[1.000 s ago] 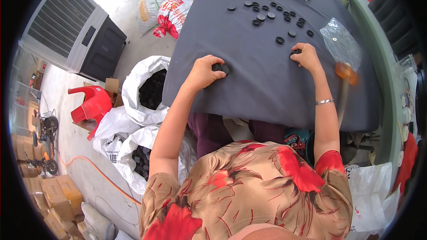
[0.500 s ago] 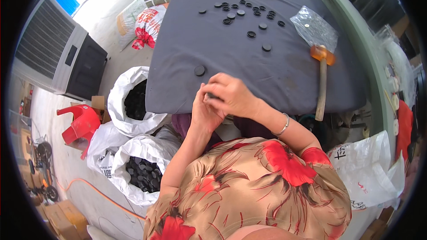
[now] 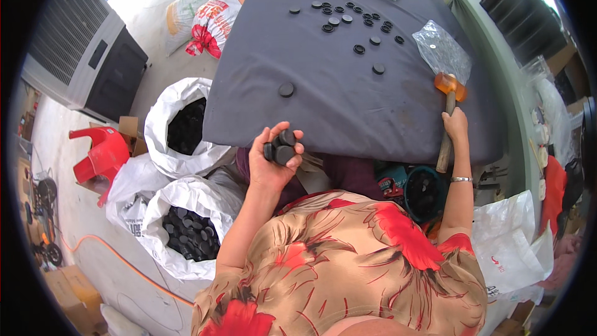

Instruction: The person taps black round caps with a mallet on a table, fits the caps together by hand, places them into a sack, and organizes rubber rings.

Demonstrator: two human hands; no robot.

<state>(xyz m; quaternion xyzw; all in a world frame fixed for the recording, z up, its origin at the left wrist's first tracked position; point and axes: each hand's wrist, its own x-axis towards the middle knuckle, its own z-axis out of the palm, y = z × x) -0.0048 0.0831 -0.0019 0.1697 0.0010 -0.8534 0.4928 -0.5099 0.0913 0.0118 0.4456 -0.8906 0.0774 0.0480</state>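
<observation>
Several round black caps (image 3: 284, 155) lie in my left hand (image 3: 266, 173), palm up with fingers curled around them, just off the table's near edge. Over on the right, my right hand (image 3: 456, 126) is wrapped round the wooden handle of a mallet (image 3: 450, 87) with an orange, see-through head. The mallet lies on the grey cloth-covered table (image 3: 323, 99). One black cap (image 3: 286, 89) sits alone beyond my left hand. Farther back, black rings and discs (image 3: 359, 50) are scattered, some showing a hollow side.
Two white sacks of black caps (image 3: 189, 234) stand left of my legs, near a red plastic stool (image 3: 102, 162). Clear plastic bags (image 3: 442, 51) lie on the table's far and right parts. A bucket (image 3: 425, 193) of dark pieces stands under the table.
My hands were together at the near edge and have parted. The right has moved to the mallet handle and gripped it; the left has turned palm up, showing the caps.
</observation>
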